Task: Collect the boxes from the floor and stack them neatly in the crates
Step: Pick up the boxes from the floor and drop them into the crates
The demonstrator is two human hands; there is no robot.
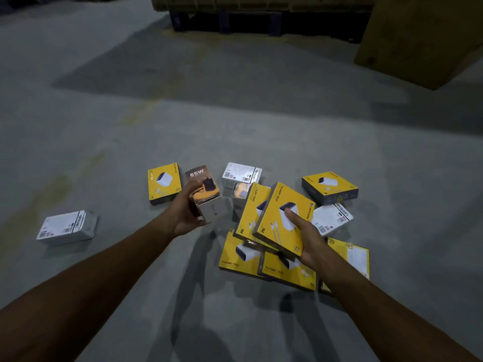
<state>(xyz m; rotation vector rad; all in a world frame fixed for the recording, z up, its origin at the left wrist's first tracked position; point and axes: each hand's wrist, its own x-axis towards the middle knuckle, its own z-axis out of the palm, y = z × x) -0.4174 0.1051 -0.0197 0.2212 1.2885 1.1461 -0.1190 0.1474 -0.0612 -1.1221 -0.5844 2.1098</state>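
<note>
My left hand [187, 212] grips a small brown 65W box [205, 190], lifted above the floor. My right hand [305, 236] holds a flat yellow box [277, 215] by its lower right edge, thumb on its face. A second yellow box [252, 207] leans just behind it; I cannot tell whether my hand holds that one too. Below them several yellow boxes [235, 259] lie overlapping on the concrete floor. More yellow boxes lie at the left [164, 182] and far right [330, 188]. White boxes sit in the pile [241, 172] and at the right [332, 218]. No crate is in view.
A lone white box [66, 227] lies on the floor at the left. A dark pallet [227, 20] loaded with cartons stands at the back. A large cardboard carton [418, 37] fills the top right. Grey concrete floor [104, 113] spreads between them.
</note>
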